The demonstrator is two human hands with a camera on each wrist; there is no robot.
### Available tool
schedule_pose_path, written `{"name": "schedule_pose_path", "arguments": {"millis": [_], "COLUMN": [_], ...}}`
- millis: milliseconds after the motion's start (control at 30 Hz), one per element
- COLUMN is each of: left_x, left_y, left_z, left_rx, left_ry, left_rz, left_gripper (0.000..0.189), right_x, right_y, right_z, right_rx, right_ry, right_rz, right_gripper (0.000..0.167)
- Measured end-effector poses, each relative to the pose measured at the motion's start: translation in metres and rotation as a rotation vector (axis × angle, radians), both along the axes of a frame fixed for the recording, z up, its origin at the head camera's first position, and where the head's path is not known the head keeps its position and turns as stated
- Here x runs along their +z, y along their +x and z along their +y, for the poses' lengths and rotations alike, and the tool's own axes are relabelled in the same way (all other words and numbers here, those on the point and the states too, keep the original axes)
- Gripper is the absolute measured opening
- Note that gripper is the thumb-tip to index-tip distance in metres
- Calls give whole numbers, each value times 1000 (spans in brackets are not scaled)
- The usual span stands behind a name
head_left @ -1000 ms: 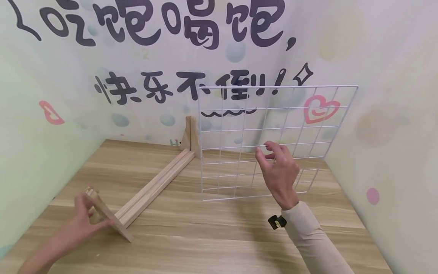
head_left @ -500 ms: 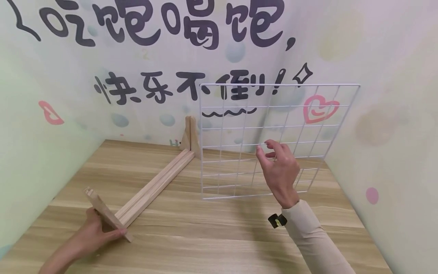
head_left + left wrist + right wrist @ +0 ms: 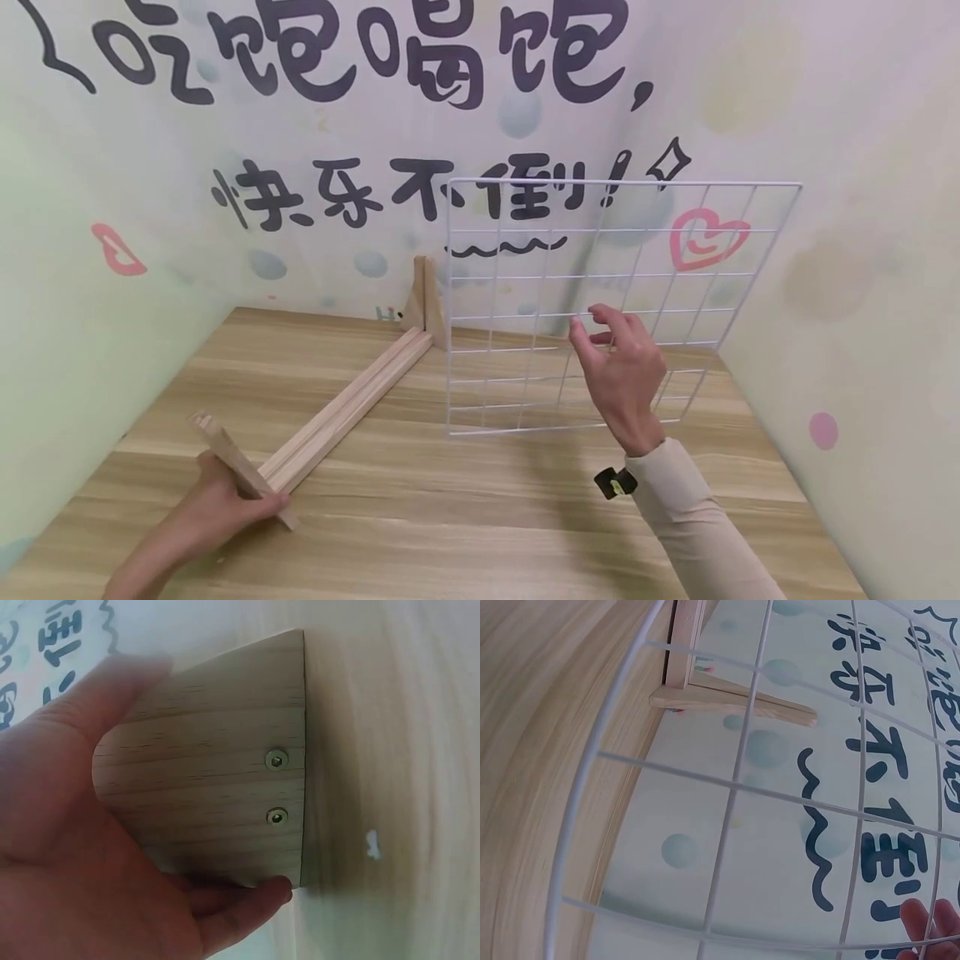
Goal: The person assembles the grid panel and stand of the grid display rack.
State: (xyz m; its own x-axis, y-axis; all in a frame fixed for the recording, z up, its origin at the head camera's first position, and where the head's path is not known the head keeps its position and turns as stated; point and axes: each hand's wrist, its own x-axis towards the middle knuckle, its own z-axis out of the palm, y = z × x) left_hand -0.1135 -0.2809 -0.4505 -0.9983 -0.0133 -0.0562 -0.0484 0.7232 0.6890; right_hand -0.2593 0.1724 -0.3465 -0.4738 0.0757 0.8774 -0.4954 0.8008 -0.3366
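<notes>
A wooden stand lies at left of centre in the head view, with a grooved rail (image 3: pixel 348 412) joining two upright end pieces. My left hand (image 3: pixel 202 512) grips the near end piece (image 3: pixel 236 454) low down. In the left wrist view its thumb and fingers span opposite edges of that wooden panel (image 3: pixel 202 765), which bears two hex-socket screws (image 3: pixel 276 760). Over to the right, my right hand (image 3: pixel 622 367) pinches a white wire grid panel (image 3: pixel 525 316) near its middle and holds it upright. The grid's left edge is close to the far end piece (image 3: pixel 425 292).
The wood-grain table (image 3: pixel 435 533) runs back to a printed wall (image 3: pixel 337 125) with dark lettering. Light walls close in on the left (image 3: pixel 60 350) and right (image 3: pixel 885 275). A small white mark (image 3: pixel 373 844) shows on the table beside the end piece.
My left hand has slid down the near end piece from its top to its lower part. The wire grid has risen slightly and shifted a little right in my right hand.
</notes>
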Motion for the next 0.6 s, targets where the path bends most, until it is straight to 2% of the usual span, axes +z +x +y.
{"name": "schedule_pose_path", "arguments": {"millis": [167,367,600], "left_x": [2,5,5], "left_y": [-4,-11,-22], "left_z": [3,6,9], "left_rx": [-14,-21,-55], "left_ry": [18,33,63], "left_rz": [2,-42,-22], "left_gripper": [95,98,104], "right_x": [0,2,3], "right_y": [-2,-1,-1], "right_z": [3,4,3], "right_rx": [-1,-2,-9], "right_ry": [-5,1,-5], "right_rz": [7,3,-12], "right_gripper": [22,25,25]}}
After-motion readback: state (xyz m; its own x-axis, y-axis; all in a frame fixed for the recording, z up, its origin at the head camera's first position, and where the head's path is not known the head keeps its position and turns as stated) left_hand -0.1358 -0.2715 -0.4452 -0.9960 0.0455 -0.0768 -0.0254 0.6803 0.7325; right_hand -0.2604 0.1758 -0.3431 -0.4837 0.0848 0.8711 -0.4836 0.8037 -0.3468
